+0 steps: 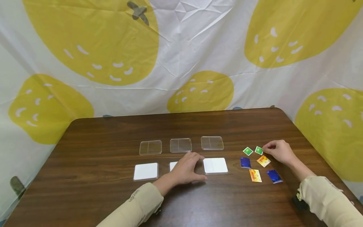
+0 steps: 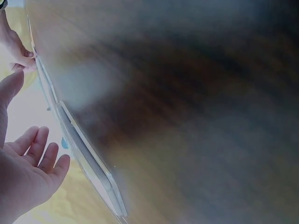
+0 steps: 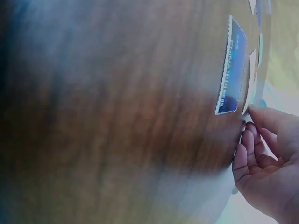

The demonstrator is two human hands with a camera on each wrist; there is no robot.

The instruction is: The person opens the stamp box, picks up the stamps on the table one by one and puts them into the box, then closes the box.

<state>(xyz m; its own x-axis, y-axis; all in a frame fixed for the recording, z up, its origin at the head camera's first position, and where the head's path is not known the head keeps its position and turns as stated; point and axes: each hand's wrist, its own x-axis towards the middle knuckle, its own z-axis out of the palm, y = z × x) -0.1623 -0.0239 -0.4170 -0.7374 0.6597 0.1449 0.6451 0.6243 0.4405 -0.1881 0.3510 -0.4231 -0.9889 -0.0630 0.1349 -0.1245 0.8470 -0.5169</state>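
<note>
My right hand [image 1: 280, 152] is at the right side of the table, its thumb and index finger pinching the corner of a green stamp [image 1: 258, 150]. Another green stamp [image 1: 248, 151] lies just left of it. Below these are two orange-yellow stamps [image 1: 263, 161] and two dark blue stamps [image 1: 245, 162]; one blue stamp [image 3: 233, 70] shows its perforated edge in the right wrist view. My left hand [image 1: 185, 169] hovers with spread fingers over the middle white-filled clear case [image 1: 173, 165], partly hiding it. In the left wrist view, that hand [image 2: 32, 172] holds nothing.
White-filled cases stand at left [image 1: 146, 171] and right [image 1: 215, 165] of my left hand. Behind them lie three clear lids [image 1: 150, 147] in a row. A fruit-print cloth [image 1: 198, 56] hangs behind the brown table [image 1: 99, 198].
</note>
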